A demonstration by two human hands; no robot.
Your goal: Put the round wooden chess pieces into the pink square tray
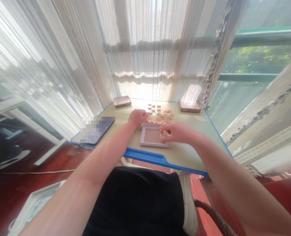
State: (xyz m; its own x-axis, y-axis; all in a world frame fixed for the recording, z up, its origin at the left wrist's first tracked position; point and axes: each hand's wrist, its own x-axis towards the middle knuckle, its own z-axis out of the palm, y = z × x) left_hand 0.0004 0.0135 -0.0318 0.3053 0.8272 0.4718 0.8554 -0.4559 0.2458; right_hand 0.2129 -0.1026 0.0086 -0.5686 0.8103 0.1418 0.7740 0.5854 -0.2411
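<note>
Forearms (pixel 108 157) are stretched forward over a pale, blue-edged table (pixel 205 123) and angled inward, so that both hands are brought near its middle. By the right hand (pixel 171 131), reached in from the right with the wrist turned toward the centre, a round Chinese chess piece (pixel 162 135) marked with a dark character is gripped; it is pinched between the thumb and the curled fingers. This piece is held at the right side of a shallow lavender tray (pixel 152 144) (whether the tray is touched by it cannot be told). The left hand (pixel 136 117) is placed beyond the tray's far left corner, with its back turned upward, its fingers curled in and its thumb side toward the loose chess pieces (pixel 154 121). Whether anything is enclosed by those fingers cannot be told, since they are mostly hidden. The loose pieces, several marked in red, are spread behind the tray, clustered at the right and spaced wider toward the rear. Near the table's far left corner a shallow open box (pixel 123 104) is set; near the far right corner, a brown-sided box (pixel 191 109). By the left edge a dark flat device (pixel 103 128) is laid, partly covered by pixelation.
</note>
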